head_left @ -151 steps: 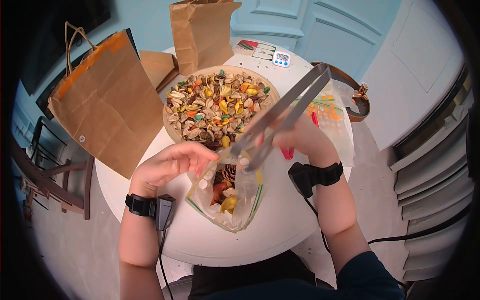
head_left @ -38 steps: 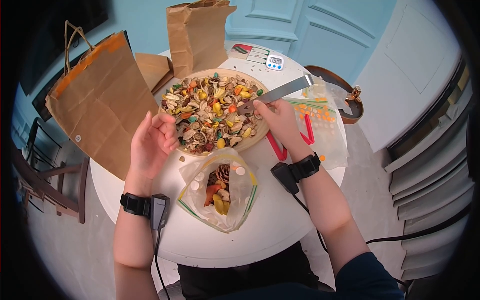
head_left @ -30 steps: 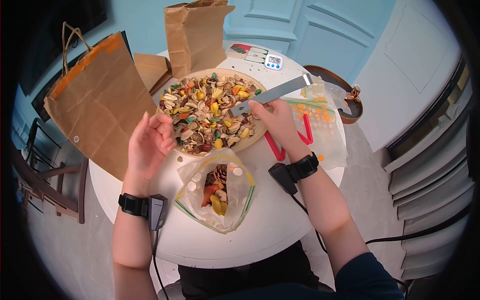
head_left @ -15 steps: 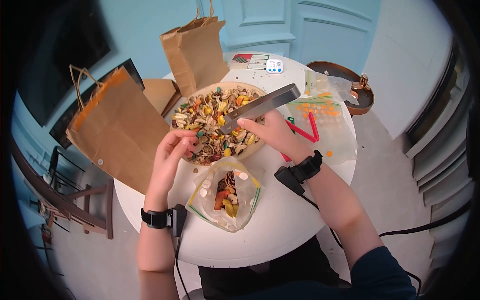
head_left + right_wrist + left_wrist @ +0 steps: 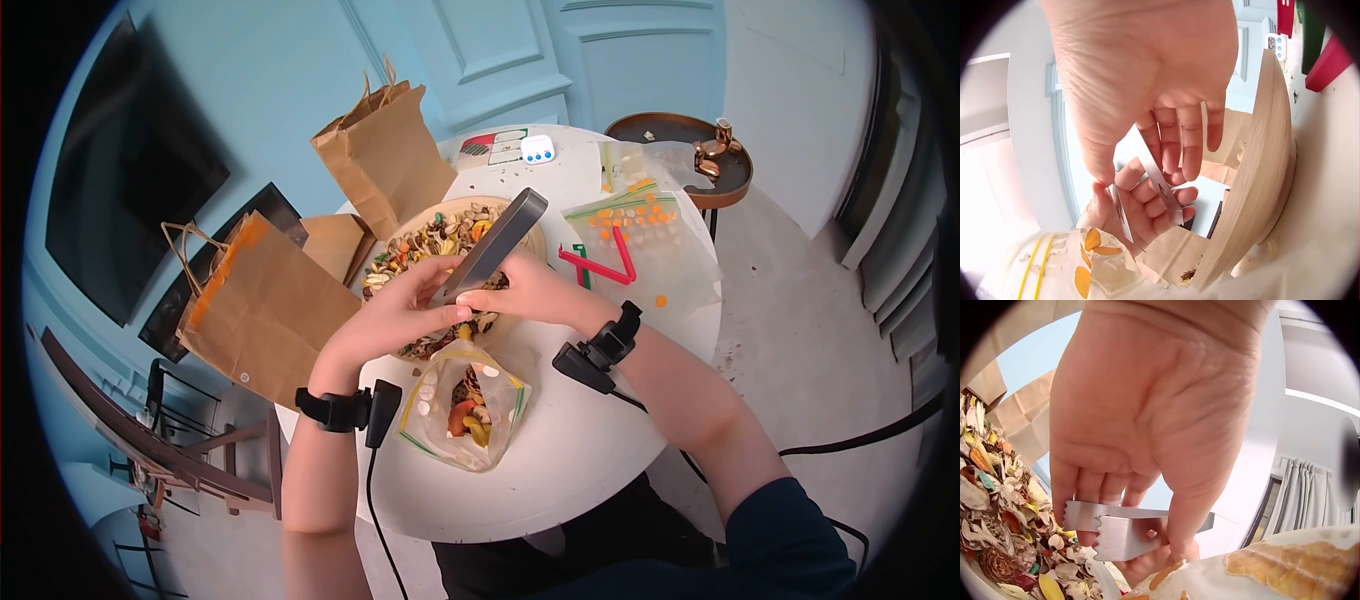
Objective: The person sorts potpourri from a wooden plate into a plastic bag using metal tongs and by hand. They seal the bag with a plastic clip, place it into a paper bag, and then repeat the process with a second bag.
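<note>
The metal tongs [image 5: 500, 240] are inclined above the wooden bowl [image 5: 1259, 150] of dried botanicals; their long axis runs from the serrated tips, near the person, up to the bend, away and rightward. The bowl sits on a round white table [image 5: 590, 420], before light-blue panelling [image 5: 655, 75]. The left hand [image 5: 398, 312] grasps the tip end, between thumb and fingers. The right hand [image 5: 532, 290] grips the arms alongside, thumbs adjacent.

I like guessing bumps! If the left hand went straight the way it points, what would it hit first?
Probably the right hand, just across from it. The left hand already has the metal tongs in its fingers, but the exact depth is unclear.
</note>
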Tool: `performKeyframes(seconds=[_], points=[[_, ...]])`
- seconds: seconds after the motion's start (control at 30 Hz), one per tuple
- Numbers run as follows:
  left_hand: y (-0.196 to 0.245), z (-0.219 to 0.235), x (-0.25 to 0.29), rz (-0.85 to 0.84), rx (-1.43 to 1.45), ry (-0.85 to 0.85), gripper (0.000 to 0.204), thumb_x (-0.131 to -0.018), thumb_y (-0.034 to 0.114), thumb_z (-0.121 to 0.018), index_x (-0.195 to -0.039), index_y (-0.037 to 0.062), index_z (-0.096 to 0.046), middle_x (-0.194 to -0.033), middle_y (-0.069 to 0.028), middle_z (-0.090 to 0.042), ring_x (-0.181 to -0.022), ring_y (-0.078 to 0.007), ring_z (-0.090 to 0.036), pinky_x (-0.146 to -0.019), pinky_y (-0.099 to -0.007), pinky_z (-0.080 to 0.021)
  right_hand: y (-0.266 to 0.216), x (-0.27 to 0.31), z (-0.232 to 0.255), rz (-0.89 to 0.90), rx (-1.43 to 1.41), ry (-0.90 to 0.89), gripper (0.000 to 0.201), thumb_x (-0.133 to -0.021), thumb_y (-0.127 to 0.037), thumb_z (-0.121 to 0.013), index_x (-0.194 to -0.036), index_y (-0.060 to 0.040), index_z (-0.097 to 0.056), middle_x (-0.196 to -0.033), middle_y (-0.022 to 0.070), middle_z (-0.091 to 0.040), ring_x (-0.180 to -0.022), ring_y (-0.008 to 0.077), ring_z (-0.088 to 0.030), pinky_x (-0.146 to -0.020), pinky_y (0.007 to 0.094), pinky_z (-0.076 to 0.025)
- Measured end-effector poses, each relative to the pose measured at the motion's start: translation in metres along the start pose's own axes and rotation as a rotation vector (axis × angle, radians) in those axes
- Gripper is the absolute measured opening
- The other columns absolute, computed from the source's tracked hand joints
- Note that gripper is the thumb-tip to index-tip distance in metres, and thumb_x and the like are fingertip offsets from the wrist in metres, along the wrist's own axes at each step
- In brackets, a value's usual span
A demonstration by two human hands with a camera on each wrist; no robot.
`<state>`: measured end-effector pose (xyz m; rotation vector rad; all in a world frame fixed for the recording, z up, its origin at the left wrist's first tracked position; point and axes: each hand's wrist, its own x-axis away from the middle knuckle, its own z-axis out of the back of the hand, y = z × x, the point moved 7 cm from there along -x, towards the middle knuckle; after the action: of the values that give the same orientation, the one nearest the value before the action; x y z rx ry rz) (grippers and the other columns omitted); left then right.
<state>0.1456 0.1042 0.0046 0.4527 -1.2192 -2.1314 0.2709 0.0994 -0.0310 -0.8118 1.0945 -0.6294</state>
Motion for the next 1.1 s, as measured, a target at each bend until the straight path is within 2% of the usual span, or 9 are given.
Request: performKeyframes(seconds=[0.2, 0.33, 0.43, 0.57, 0.67, 0.73, 0.8, 0.97, 1.1], points=[[-0.002, -0.003, 0.0, 0.007, 0.011, -0.03, 0.048, -0.088, 0.015, -0.064, -0.128, -0.0004, -0.043, -0.115, -0.006, -0.056, -0.103, -0.0122, -0.055, -0.089, -0.0272, -0.046, -0.001, -0.001, -0.002, -0.007, -0.015, 0.039, 0.03, -0.087, -0.023, -0.065, -0.103, 0.0009, -0.056, -0.091, 0.0056, -0.063, -0.085, 0.0116, -0.058, -0.076, 0.0283, -0.048], [-0.015, 0.012, 0.013, 0.062, 0.131, 0.103, 0.043, -0.088, 0.016, -0.063, -0.123, -0.0028, -0.047, -0.099, -0.0048, -0.06, -0.081, -0.0091, -0.061, -0.074, -0.0232, -0.051, 0.006, -0.003, 0.004, -0.042, -0.141, 0.104, 0.027, -0.089, -0.025, -0.061, -0.1, -0.0001, -0.057, -0.089, 0.0049, -0.062, -0.081, 0.0104, -0.057, -0.074, 0.0277, -0.048], [-0.038, 0.04, 0.028, -0.007, 0.235, 0.364, 0.038, -0.094, 0.02, -0.051, -0.124, -0.003, -0.045, -0.092, -0.0058, -0.057, -0.075, -0.0131, -0.062, -0.067, -0.0274, -0.053, 0.008, -0.002, 0.014, -0.053, -0.003, 0.139, 0.027, -0.092, -0.028, -0.057, -0.099, -0.0015, -0.057, -0.087, 0.0061, -0.063, -0.076, 0.0105, -0.058, -0.067, 0.0264, -0.047], [-0.054, 0.056, 0.051, -0.174, 0.517, 0.638, 0.041, -0.096, 0.028, -0.044, -0.124, -0.003, -0.044, -0.088, -0.004, -0.054, -0.074, -0.0148, -0.059, -0.07, -0.0313, -0.051, 0.01, 0.0, 0.019, -0.082, 0.076, 0.17, 0.026, -0.091, -0.026, -0.058, -0.098, -0.0007, -0.056, -0.083, 0.008, -0.064, -0.071, 0.0117, -0.058, -0.065, 0.0268, -0.047], [-0.069, 0.063, 0.056, -0.251, 0.61, 0.666, 0.036, -0.098, 0.031, -0.042, -0.117, 0.0013, -0.048, -0.086, -0.0026, -0.052, -0.07, -0.0141, -0.054, -0.064, -0.0278, -0.047, 0.014, 0.0, 0.024, -0.054, 0.155, 0.243, 0.023, -0.09, -0.022, -0.059, -0.096, -0.0005, -0.055, -0.076, 0.0082, -0.064, -0.064, 0.0131, -0.057, -0.061, 0.0285, -0.046], [-0.077, 0.061, 0.056, -0.241, 0.66, 0.666, 0.034, -0.098, 0.035, -0.039, -0.111, 0.005, -0.049, -0.086, -0.0026, -0.051, -0.066, -0.0139, -0.05, -0.059, -0.0258, -0.041, 0.021, 0.001, 0.027, -0.153, 0.177, 0.261, 0.02, -0.089, -0.019, -0.059, -0.096, -0.0004, -0.055, -0.072, 0.008, -0.064, -0.062, 0.0141, -0.057, -0.058, 0.0303, -0.044], [-0.083, 0.053, 0.052, -0.277, 0.882, 0.509, 0.035, -0.099, 0.037, -0.038, -0.11, 0.0061, -0.048, -0.086, -0.0032, -0.051, -0.065, -0.0141, -0.049, -0.058, -0.0257, -0.04, 0.025, 0.002, 0.029, -0.169, 0.2, 0.259, 0.02, -0.088, -0.018, -0.058, -0.096, -0.0004, -0.055, -0.07, 0.0078, -0.064, -0.061, 0.0146, -0.057, -0.057, 0.0307, -0.044], [-0.101, 0.04, 0.047, -0.173, 1.077, 0.504, 0.036, -0.098, 0.04, -0.037, -0.11, 0.0078, -0.048, -0.088, -0.0038, -0.052, -0.073, -0.0153, -0.049, -0.065, -0.0296, -0.042, 0.03, 0.003, 0.03, -0.201, 0.276, 0.247, 0.02, -0.088, -0.018, -0.058, -0.098, -0.0007, -0.055, -0.07, 0.0083, -0.063, -0.061, 0.0162, -0.057, -0.057, 0.0316, -0.043], [-0.107, 0.042, 0.045, -0.22, 1.18, 0.482, 0.035, -0.098, 0.038, -0.041, -0.115, 0.0079, -0.047, -0.091, -0.004, -0.053, -0.076, -0.016, -0.05, -0.069, -0.0316, -0.044, 0.033, 0.003, 0.03, -0.232, 0.273, 0.232, 0.021, -0.087, -0.018, -0.058, -0.1, -0.0006, -0.055, -0.07, 0.0086, -0.063, -0.06, 0.0176, -0.057, -0.056, 0.0326, -0.043]])
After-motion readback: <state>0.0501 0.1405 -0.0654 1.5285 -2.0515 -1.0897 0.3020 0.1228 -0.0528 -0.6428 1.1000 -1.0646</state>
